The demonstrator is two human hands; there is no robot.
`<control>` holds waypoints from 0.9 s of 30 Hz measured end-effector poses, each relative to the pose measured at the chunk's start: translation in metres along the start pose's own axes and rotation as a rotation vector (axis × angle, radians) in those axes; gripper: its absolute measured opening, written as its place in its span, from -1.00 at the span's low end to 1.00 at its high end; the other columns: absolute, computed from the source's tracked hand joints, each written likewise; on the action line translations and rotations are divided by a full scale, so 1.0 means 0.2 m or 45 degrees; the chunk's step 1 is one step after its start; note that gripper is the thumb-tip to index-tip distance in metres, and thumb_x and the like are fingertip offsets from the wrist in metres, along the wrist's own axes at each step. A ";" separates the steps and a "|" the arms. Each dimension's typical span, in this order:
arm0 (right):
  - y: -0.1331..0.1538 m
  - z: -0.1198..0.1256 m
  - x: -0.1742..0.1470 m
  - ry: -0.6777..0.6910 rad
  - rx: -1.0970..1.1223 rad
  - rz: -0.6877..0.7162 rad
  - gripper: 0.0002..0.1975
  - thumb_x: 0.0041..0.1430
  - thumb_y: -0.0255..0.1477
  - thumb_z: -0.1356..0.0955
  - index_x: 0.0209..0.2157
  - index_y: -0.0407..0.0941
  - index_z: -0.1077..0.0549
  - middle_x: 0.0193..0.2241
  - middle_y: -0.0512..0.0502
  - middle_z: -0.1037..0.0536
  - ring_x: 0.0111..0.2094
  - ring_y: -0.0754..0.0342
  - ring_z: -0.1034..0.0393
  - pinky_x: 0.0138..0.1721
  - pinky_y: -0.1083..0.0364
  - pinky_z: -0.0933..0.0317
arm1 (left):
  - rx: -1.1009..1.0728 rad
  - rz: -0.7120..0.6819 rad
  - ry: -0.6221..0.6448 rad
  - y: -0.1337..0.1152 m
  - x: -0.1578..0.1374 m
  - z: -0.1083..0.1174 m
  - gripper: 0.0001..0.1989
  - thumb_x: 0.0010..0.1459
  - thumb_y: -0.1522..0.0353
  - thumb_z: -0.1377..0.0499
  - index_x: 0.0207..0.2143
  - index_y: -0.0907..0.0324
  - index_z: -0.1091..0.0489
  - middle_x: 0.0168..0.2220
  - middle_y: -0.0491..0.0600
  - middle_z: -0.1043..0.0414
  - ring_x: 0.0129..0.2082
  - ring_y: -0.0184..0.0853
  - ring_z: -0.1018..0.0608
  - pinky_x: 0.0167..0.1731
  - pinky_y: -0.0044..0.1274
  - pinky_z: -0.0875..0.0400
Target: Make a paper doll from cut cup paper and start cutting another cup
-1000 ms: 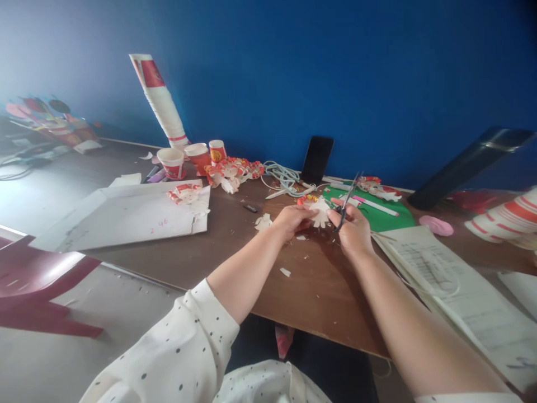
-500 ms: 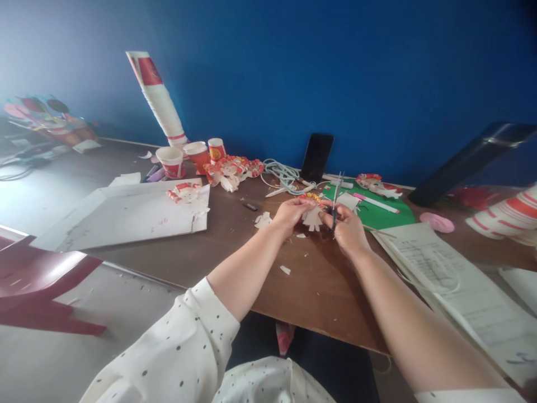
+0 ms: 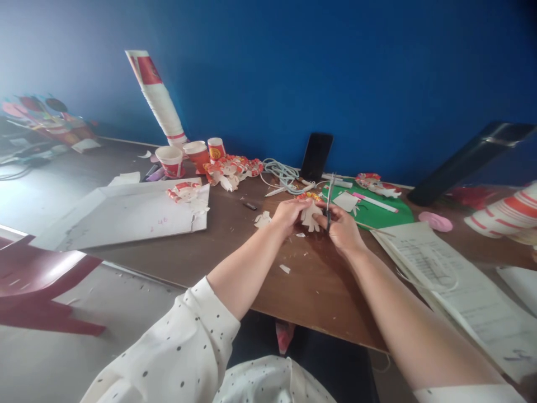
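Between my hands is a white paper doll cutout [image 3: 310,217] with a red and yellow rim along its top. My left hand [image 3: 289,215] is closed on its left side. In my right hand [image 3: 344,228] is a pair of scissors [image 3: 329,201], blades pointing up and away from me. My right fingertips also touch the doll's right edge. Small paper scraps [image 3: 285,269] lie on the brown table [image 3: 310,302] under my hands, and another paper cutout piece [image 3: 263,219] rests just left of them.
Paper cups [image 3: 170,162] and a pile of red-and-white cutouts [image 3: 235,168] are at the back. A phone [image 3: 317,157] leans on the blue wall. A green sheet [image 3: 381,210] with a pink-capped marker [image 3: 375,202] sits to the right, beside papers [image 3: 444,274]. White card [image 3: 134,218] is on the left.
My right hand has shifted a little left with the scissors, closer to the paper doll, and its fingertips now reach the doll's edge. My left hand stays nearly in place.
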State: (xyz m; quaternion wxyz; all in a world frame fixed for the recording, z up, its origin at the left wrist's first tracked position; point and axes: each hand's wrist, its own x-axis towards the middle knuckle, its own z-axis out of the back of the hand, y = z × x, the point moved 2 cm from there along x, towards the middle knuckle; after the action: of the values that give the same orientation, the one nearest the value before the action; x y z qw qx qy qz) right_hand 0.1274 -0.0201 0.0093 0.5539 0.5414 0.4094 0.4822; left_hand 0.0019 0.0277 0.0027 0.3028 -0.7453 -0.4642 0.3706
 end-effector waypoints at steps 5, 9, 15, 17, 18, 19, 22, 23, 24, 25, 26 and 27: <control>-0.03 0.01 0.01 -0.067 0.064 -0.047 -0.46 -0.23 -0.28 -0.52 -0.13 -0.15 -0.50 -0.42 -0.01 -0.56 -0.43 0.08 -0.44 -0.34 0.08 -0.31 | 0.118 -0.013 -0.023 -0.02 0.00 0.02 -0.70 0.03 0.19 -0.30 -0.36 0.28 -0.50 -0.40 0.02 -0.53 -0.51 -0.43 -0.50 -0.36 -0.52 -0.40; -0.03 0.01 0.01 -0.025 0.087 -0.034 -0.45 -0.23 -0.29 -0.53 -0.12 -0.14 -0.50 -0.44 -0.01 -0.56 -0.41 0.06 -0.45 -0.34 0.08 -0.31 | 0.222 -0.073 0.090 -0.01 0.01 0.02 -0.71 -0.06 0.22 -0.36 -0.38 0.26 -0.50 -0.51 -0.04 -0.48 -0.56 -0.44 -0.48 -0.43 -0.54 -0.37; -0.01 0.00 0.00 0.016 0.035 -0.053 -0.42 -0.22 -0.28 -0.52 -0.10 -0.19 -0.47 -0.45 -0.02 -0.55 -0.48 0.10 -0.38 -0.39 0.09 -0.27 | 0.359 -0.211 -0.086 -0.01 0.01 0.02 -0.86 -0.10 0.39 -0.35 -0.53 0.24 -0.43 -0.67 -0.15 -0.34 -0.68 -0.52 -0.33 -0.54 -0.59 -0.26; -0.01 0.00 0.00 0.007 0.060 -0.064 -0.43 -0.25 -0.29 -0.52 -0.12 -0.19 -0.48 -0.47 0.00 -0.53 -0.50 0.12 -0.36 -0.40 0.10 -0.26 | 0.350 -0.190 -0.099 -0.01 0.01 0.03 -0.85 -0.11 0.39 -0.36 -0.53 0.25 -0.45 -0.66 -0.13 -0.36 -0.67 -0.50 -0.34 -0.52 -0.57 -0.28; -0.01 0.00 0.00 -0.012 0.070 -0.067 -0.43 -0.26 -0.29 -0.53 -0.14 -0.19 -0.48 -0.48 0.01 -0.53 -0.51 0.13 -0.35 -0.41 0.10 -0.26 | 0.332 -0.167 -0.087 -0.01 0.01 0.03 -0.85 -0.11 0.37 -0.36 -0.51 0.25 -0.47 -0.63 -0.11 -0.39 -0.64 -0.48 -0.38 -0.49 -0.55 -0.31; -0.01 0.01 0.00 -0.037 0.074 -0.070 -0.44 -0.27 -0.30 -0.53 -0.15 -0.19 -0.49 -0.49 0.02 -0.52 -0.51 0.13 -0.35 -0.41 0.10 -0.26 | 0.302 -0.140 -0.063 -0.01 0.02 0.03 -0.84 -0.10 0.35 -0.36 -0.48 0.25 -0.49 -0.58 -0.08 -0.43 -0.61 -0.45 -0.42 -0.45 -0.53 -0.35; -0.03 0.02 0.01 -0.101 0.082 -0.064 -0.44 -0.25 -0.27 -0.53 -0.15 -0.18 -0.50 -0.51 0.03 -0.51 -0.49 0.11 -0.37 -0.42 0.11 -0.26 | 0.198 -0.098 0.060 -0.01 0.02 0.03 -0.79 -0.05 0.32 -0.33 -0.34 0.26 -0.52 -0.44 0.00 -0.51 -0.49 -0.39 -0.51 -0.33 -0.49 -0.41; -0.03 0.02 0.02 -0.108 0.079 -0.056 -0.43 -0.23 -0.25 -0.52 -0.13 -0.18 -0.50 -0.50 0.02 -0.51 -0.49 0.10 -0.38 -0.43 0.10 -0.27 | 0.198 -0.100 0.096 -0.01 0.03 0.03 -0.77 -0.04 0.32 -0.33 -0.31 0.26 -0.52 -0.43 0.00 -0.52 -0.48 -0.39 -0.51 -0.32 -0.49 -0.40; -0.04 0.03 0.02 -0.103 0.069 -0.043 -0.42 -0.21 -0.23 -0.52 -0.11 -0.18 -0.50 -0.48 0.00 -0.53 -0.48 0.10 -0.39 -0.44 0.10 -0.27 | 0.223 -0.107 0.118 -0.01 0.03 0.03 -0.76 -0.06 0.34 -0.34 -0.30 0.27 -0.52 -0.44 -0.01 -0.51 -0.49 -0.40 -0.50 -0.32 -0.50 -0.40; -0.04 0.03 0.02 -0.095 0.055 -0.029 -0.41 -0.19 -0.20 -0.51 -0.10 -0.17 -0.49 -0.46 -0.02 -0.55 -0.48 0.09 -0.39 -0.45 0.10 -0.27 | 0.273 -0.120 0.123 -0.01 0.03 0.03 -0.75 -0.09 0.36 -0.35 -0.30 0.27 -0.52 -0.47 -0.02 -0.50 -0.50 -0.42 -0.49 -0.33 -0.50 -0.39; -0.05 0.03 0.03 -0.089 0.038 -0.015 -0.41 -0.18 -0.17 -0.51 -0.09 -0.17 -0.49 -0.45 -0.04 -0.56 -0.49 0.09 -0.39 -0.47 0.10 -0.26 | 0.338 -0.137 0.105 0.00 0.03 0.03 -0.76 -0.11 0.38 -0.36 -0.32 0.27 -0.51 -0.50 -0.04 -0.49 -0.53 -0.43 -0.47 -0.34 -0.51 -0.38; -0.05 0.04 0.03 -0.091 0.020 -0.006 -0.41 -0.16 -0.14 -0.50 -0.09 -0.16 -0.49 -0.43 -0.05 -0.57 -0.49 0.08 -0.40 -0.49 0.11 -0.25 | 0.397 -0.160 0.061 0.00 0.03 0.04 -0.76 -0.13 0.40 -0.37 -0.34 0.27 -0.50 -0.53 -0.06 -0.47 -0.55 -0.43 -0.45 -0.37 -0.51 -0.37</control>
State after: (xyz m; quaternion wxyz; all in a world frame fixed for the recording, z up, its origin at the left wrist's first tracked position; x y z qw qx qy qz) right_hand 0.1365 -0.0155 0.0000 0.5651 0.5617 0.3942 0.4580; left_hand -0.0029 0.0351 -0.0027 0.4481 -0.6676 -0.4393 0.4006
